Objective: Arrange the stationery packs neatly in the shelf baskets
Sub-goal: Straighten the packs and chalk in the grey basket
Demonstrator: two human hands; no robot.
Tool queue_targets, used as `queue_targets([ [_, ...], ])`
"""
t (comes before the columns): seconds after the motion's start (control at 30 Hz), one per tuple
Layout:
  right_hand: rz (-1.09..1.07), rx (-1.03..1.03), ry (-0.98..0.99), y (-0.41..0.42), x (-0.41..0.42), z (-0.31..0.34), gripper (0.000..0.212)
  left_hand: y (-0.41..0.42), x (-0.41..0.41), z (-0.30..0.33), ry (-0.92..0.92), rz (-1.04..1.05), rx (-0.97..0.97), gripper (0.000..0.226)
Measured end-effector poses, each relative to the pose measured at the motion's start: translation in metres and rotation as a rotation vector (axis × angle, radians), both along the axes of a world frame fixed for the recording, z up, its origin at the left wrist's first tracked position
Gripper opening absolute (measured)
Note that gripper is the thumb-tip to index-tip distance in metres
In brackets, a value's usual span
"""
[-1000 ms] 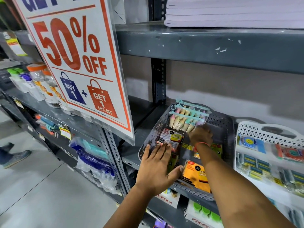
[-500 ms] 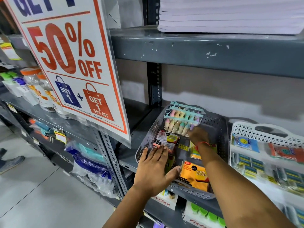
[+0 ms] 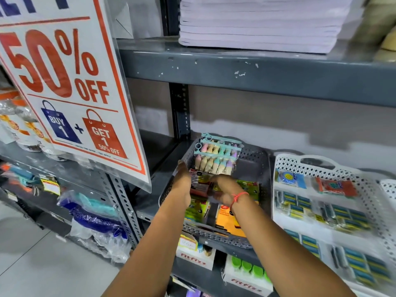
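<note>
A grey perforated basket (image 3: 255, 161) sits on the middle shelf. A pack of pastel crayons (image 3: 216, 156) leans upright against its back wall. Just in front of it, a red-and-yellow stationery pack (image 3: 200, 182) is held between both hands. My left hand (image 3: 182, 183) presses its left side, by the basket's left wall. My right hand (image 3: 222, 190), with a red thread at the wrist, grips its right side. A green pack (image 3: 196, 209) and an orange pack (image 3: 227, 221) lie flat nearer the front. Motion blur hides the fingers.
A white lattice basket (image 3: 278, 168) with blue-and-yellow packs stands to the right, close beside the grey one. A large 50% OFF sign (image 3: 70, 86) hangs at the left. Stacked white paper (image 3: 257, 22) lies on the shelf above. Fitfizz boxes (image 3: 195, 260) sit on the shelf below.
Both hands moved deeper into the grey basket. The left hand left the front packs and joined the right hand on the red-and-yellow pack, which is now lifted between them.
</note>
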State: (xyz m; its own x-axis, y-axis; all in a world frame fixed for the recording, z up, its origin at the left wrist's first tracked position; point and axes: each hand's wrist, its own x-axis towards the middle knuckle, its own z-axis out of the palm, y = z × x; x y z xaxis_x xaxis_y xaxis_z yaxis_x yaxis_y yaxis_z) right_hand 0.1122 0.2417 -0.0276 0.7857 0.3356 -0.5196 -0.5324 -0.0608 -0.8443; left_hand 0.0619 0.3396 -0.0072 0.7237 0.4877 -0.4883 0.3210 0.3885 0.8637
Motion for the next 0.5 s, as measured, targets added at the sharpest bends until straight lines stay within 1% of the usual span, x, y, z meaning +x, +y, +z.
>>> queue_targets([
  [0.1, -0.023, 0.069, 0.088, -0.0031, -0.0013, 0.0042, 0.021, -0.0007, 0.0013, 0.002, -0.017, 0.047, -0.119, 0.073],
  [0.27, -0.04, 0.049, 0.118, -0.0083, -0.0022, 0.0063, 0.023, 0.0025, 0.0013, -0.0027, -0.053, 0.138, -0.354, 0.073],
  [0.4, -0.014, 0.079, 0.179, -0.0061, -0.003, 0.0068, 0.018, 0.0037, 0.0038, -0.0018, -0.08, 0.254, -0.468, 0.061],
  [0.5, -0.023, 0.1, 0.202, -0.003, -0.0027, 0.0058, 0.022, 0.0003, 0.0087, -0.0028, -0.11, 0.3, -0.505, 0.055],
])
